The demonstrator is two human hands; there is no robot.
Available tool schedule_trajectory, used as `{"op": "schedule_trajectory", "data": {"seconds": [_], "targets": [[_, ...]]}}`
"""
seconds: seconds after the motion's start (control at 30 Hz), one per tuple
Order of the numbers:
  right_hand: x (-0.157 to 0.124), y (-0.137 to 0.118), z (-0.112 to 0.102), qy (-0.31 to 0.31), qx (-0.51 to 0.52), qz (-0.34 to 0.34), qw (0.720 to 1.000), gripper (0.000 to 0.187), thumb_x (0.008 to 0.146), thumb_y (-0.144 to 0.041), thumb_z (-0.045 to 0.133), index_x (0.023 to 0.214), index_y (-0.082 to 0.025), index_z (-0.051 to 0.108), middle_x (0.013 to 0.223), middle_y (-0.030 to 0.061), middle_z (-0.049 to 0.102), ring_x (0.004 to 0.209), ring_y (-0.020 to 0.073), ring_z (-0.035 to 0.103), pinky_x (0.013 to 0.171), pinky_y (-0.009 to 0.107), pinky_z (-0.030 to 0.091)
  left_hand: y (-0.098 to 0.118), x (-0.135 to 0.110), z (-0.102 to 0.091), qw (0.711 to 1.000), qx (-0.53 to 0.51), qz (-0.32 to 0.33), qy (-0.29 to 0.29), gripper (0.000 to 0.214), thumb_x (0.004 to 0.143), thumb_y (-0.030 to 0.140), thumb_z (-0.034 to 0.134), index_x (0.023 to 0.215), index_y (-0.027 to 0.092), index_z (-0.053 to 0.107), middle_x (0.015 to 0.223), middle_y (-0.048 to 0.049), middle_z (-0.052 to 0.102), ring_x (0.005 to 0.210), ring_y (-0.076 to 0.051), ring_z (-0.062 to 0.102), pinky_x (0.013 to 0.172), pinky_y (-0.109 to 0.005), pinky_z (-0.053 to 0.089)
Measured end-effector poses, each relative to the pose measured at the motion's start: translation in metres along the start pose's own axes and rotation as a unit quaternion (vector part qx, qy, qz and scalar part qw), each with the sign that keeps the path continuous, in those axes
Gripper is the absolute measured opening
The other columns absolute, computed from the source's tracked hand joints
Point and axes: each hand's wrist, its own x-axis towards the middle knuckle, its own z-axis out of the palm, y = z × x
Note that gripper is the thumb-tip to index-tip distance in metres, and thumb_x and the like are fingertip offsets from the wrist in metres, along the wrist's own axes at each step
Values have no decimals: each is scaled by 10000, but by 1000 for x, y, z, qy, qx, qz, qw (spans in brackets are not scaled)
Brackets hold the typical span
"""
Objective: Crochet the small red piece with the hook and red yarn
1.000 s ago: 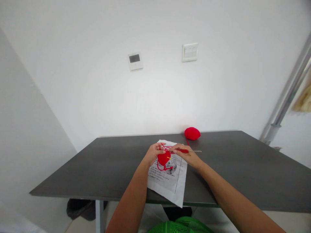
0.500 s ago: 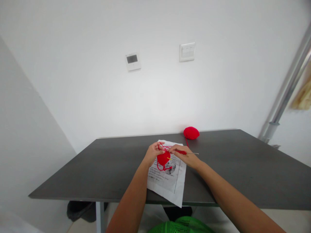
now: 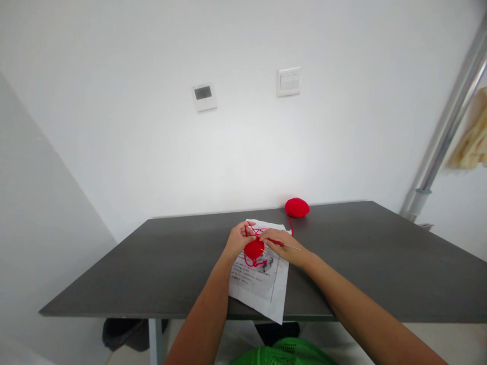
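Observation:
My left hand point(image 3: 238, 239) is closed on a small round red crochet piece point(image 3: 254, 249), with red yarn looped over its fingers. My right hand point(image 3: 283, 246) pinches a crochet hook point(image 3: 286, 245) with a red grip and a thin metal shaft, its tip at the piece. A short yellow marker sticks out of the piece. Both hands hover over a printed paper sheet point(image 3: 262, 289) on the dark grey table point(image 3: 171, 268). A strand runs back to a red yarn ball point(image 3: 297, 208) near the table's far edge.
The paper overhangs the table's near edge. Below that edge sit a green mesh basket point(image 3: 283, 355) and a dark bin point(image 3: 122, 334). A white wall with a thermostat point(image 3: 204, 96) and a light switch point(image 3: 288, 81) stands behind. A metal pole point(image 3: 445, 137) rises at right.
The hook has drawn in toward the crochet piece, so less of its shaft shows to the right. The view has shifted slightly right and the hands stay together.

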Motion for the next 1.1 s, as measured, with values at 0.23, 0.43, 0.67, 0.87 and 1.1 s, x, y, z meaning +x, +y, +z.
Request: {"op": "schedule_trajectory", "data": {"seconds": [0.23,0.43,0.67,0.87,1.1], "targets": [[0,3,5,9,-35,-18,999,175,893,-204,414,938,-186,583,890,80,611,849,180,564,768,315,466,1,1,7,1000,-23,19,-7,427,535,114,697,944,117,576,638,16,563,598,-99,531,598,-220,410],[-2,5,7,67,-30,-4,997,140,884,-222,453,994,-205,538,960,83,601,912,185,561,822,336,461,0,2,6,998,-64,12,6,632,570,164,707,1161,107,490,701,-11,594,637,-113,549,617,-236,427],[-3,5,6,50,-30,-21,998,167,891,-224,436,1040,-200,506,1015,103,579,968,199,537,849,374,461,4,0,8,998,-61,16,16,685,567,149,709,1206,109,465,689,-2,594,619,-103,548,603,-228,428],[-3,1,5,44,-53,-44,997,180,898,-210,413,1052,-214,506,1049,102,560,995,194,528,863,377,464,5,-2,11,992,-123,-8,16,719,553,179,740,1209,108,455,678,2,603,605,-106,556,605,-236,429],[-1,3,9,41,-90,-55,994,208,896,-182,400,1068,-208,513,1116,97,526,1027,183,518,887,346,458,11,-7,18,971,-232,-62,19,627,513,169,768,1091,105,535,703,-20,634,645,-130,587,678,-275,441]]}}
